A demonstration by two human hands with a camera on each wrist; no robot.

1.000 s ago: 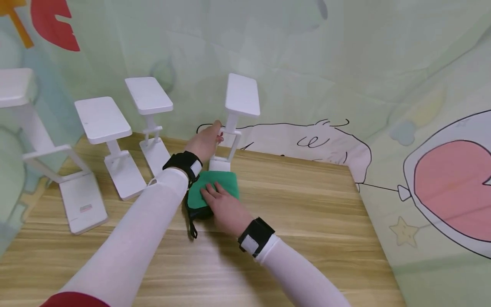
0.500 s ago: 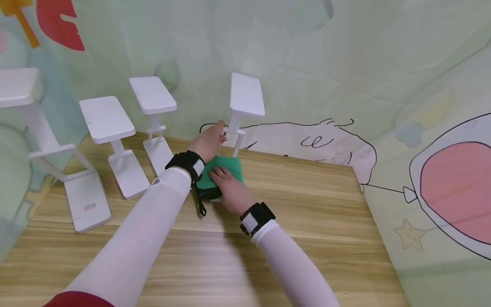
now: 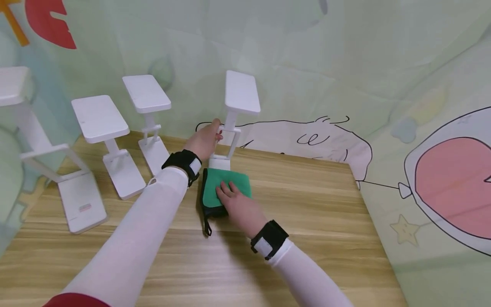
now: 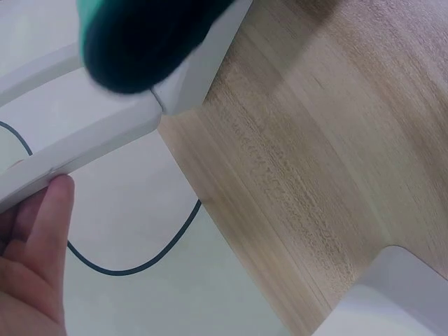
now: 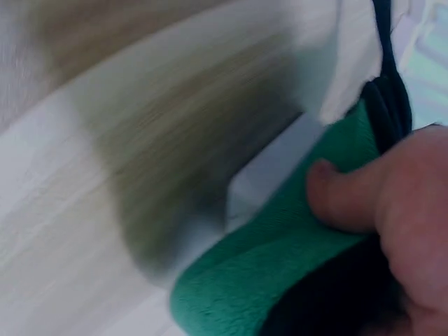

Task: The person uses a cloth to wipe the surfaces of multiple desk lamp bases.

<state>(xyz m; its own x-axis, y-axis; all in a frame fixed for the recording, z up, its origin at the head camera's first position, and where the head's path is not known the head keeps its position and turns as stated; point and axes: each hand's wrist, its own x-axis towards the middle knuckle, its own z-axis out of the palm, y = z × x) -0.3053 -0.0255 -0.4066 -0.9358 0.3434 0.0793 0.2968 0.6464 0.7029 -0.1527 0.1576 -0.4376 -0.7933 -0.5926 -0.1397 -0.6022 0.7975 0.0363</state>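
Note:
A white folding stand with a flat top panel stands at the table's back. My left hand holds the side of its hinged frame; in the left wrist view, the fingers of this hand pinch the white bar. A folded green cloth with black edging and a loop covers much of the base. On top of it my right hand lies with fingers extended. In the right wrist view the thumb of that hand rests against the cloth, beside a corner of the white base.
Three more white stands are to the left: a large one at the far left, a second, and a third near the back edge. A printed curtain hangs behind the wooden table.
The right hand and cloth moved up the base towards the frame, then came back down it and shifted right, uncovering the base's rear end again. My left hand keeps its hold on the frame.

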